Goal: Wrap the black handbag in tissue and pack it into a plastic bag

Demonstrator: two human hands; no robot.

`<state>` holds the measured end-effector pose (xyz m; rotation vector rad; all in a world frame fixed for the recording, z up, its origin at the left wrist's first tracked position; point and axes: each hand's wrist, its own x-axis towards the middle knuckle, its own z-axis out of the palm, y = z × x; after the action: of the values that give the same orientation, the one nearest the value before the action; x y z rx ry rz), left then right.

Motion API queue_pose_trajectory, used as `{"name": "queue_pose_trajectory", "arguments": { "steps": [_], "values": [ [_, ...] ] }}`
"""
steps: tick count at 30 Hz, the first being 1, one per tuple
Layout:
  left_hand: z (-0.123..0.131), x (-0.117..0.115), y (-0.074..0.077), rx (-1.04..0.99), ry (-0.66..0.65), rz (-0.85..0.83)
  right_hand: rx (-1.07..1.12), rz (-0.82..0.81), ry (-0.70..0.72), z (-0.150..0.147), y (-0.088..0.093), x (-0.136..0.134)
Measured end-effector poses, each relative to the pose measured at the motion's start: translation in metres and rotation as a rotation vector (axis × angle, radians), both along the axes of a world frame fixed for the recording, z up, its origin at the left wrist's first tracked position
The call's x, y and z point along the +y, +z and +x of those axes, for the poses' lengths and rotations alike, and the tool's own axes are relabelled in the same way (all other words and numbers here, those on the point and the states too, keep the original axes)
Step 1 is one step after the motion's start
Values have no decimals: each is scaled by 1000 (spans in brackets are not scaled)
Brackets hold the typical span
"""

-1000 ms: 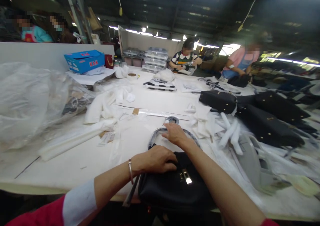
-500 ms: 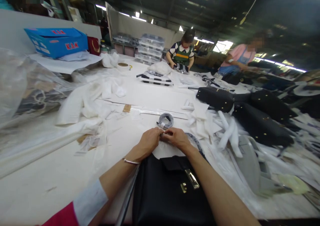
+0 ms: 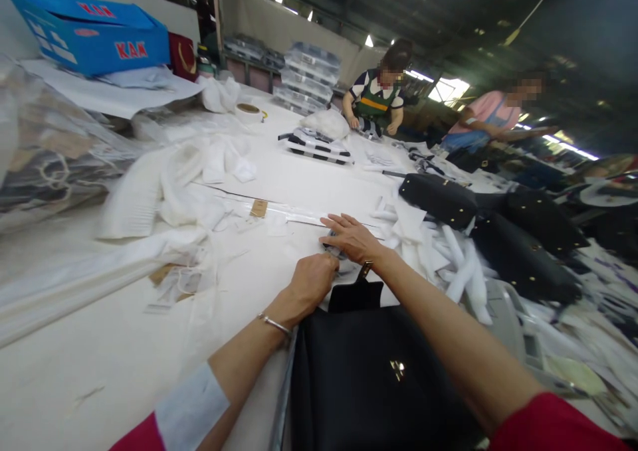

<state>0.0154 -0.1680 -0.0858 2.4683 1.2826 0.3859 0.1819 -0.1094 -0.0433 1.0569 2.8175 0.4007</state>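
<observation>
The work here looked like small finger work at the top of the black bag (image 3: 369,378), which lay on the white table (image 3: 100,358) right in front of the person, its flap (image 3: 356,296) lifted and pointing away. I think the good way was to go slow. The left hand (image 3: 312,279) would do best close to the flap, so the bag could not slide. The right hand (image 3: 351,238) would do best pressing softly, so the little grey thing (image 3: 335,252) under it could not roll off. The gold clip (image 3: 365,270) on the flap was small, so it needed care.

The left hand was curled up tight, like a loose fist, just beside the flap. I could not tell if it held anything inside. The right hand was wide open and flat, fingers spread, lying on the grey thing. Most of that thing was hidden, so I could not tell what it was.

Far to the left stood a blue box (image 3: 94,29), with a clear plastic sack (image 3: 50,152) below it. Soft white pieces (image 3: 189,179) lay near the middle. To the right of the hands were white rolls (image 3: 456,271) and more black bags (image 3: 518,252). Two other people (image 3: 379,95) worked at the far end, well apart from these hands.
</observation>
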Motion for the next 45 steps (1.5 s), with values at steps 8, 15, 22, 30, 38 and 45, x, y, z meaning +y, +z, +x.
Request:
{"name": "queue_pose_trajectory", "arguments": {
  "steps": [8, 15, 22, 30, 38, 45],
  "values": [
    [-2, -2, 3, -44, 49, 25, -109, -65, 137, 1, 6, -6],
    [-4, -5, 0, -70, 70, 50, -126, -34, -11, 15, 10, -35],
    [-7, -6, 1, -22, 68, 27, -241, -187, 28, 15, 17, -40],
    [-5, -6, 5, 5, 37, 39, -145, 5, -680, 7, 13, -48],
    [-4, -5, 7, 20, -28, 51, 89, 116, -425, 17, -7, -33],
    [-3, -6, 9, 38, -22, 54, 84, 55, -457, 7, -8, -32]
  ]
}}
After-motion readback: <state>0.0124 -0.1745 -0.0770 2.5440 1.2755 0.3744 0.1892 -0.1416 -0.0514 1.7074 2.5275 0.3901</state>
